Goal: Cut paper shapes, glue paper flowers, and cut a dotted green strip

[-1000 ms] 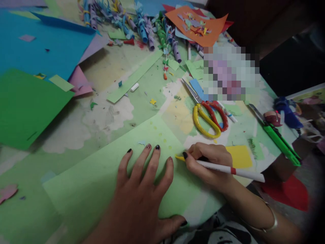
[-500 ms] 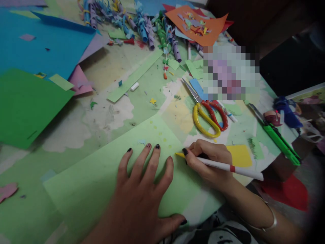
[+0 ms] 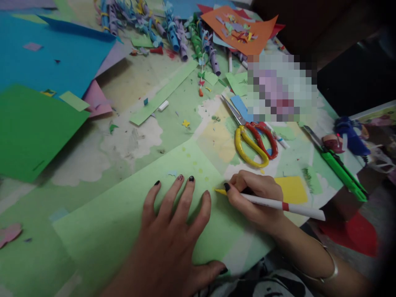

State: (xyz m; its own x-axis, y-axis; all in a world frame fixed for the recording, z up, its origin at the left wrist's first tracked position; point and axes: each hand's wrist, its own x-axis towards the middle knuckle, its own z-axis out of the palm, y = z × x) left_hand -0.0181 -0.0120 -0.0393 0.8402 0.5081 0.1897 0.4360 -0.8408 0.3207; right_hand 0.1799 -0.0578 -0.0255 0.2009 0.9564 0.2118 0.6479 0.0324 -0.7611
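My left hand (image 3: 173, 235) lies flat with fingers spread on a light green sheet of paper (image 3: 117, 214) at the near edge of the table. Just to its right, my right hand (image 3: 252, 198) grips a white pen with a yellow tip and a red band (image 3: 278, 205). The pen's tip touches the green sheet close to my left little finger. Small yellow dots mark the paper above the tip.
Scissors with yellow and red handles (image 3: 252, 140) lie beyond my right hand. A green utility knife (image 3: 338, 167) sits at the right. Dark green (image 3: 31, 128), blue (image 3: 52, 57) and orange (image 3: 241, 31) sheets, rolled paper curls (image 3: 173, 29) and scraps cover the table. A yellow slip (image 3: 292, 189) lies beside my right hand.
The pen tip has shifted only slightly on the green sheet. My left hand has stayed in place.
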